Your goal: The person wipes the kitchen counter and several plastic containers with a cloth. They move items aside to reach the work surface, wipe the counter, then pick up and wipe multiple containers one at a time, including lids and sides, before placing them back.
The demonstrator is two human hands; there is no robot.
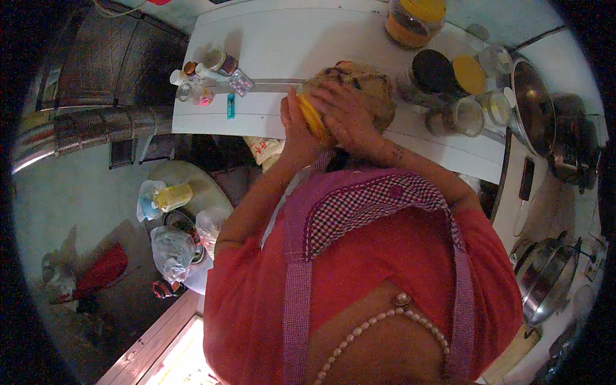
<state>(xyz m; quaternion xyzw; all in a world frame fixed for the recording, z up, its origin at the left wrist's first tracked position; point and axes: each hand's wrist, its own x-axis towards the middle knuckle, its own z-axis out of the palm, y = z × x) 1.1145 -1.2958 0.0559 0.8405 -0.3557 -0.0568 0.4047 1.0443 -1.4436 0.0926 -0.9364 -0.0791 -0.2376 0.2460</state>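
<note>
Both my hands are on a large jar point(382, 98) lying on its side over the white cabinet top, its yellow lid point(312, 114) turned towards my left. My left hand point(299, 120) grips the lid's edge. My right hand point(347, 115) lies spread across the lid and the jar's shoulder. The jar looks clear, with tan and dark contents that are too blurred to name. A blister pack of pills point(240, 82) and a small teal packet point(231, 106) lie to the left of my hands.
Small bottles and jars point(220, 62) stand at the left. A yellow-lidded jar point(416, 24), a black-lidded jar point(433, 71), glass jars point(468, 116) and a metal basin point(533, 106) stand at the right. A knife point(525, 187) lies nearby. A round stool point(207, 180) holds bags and a yellow bottle.
</note>
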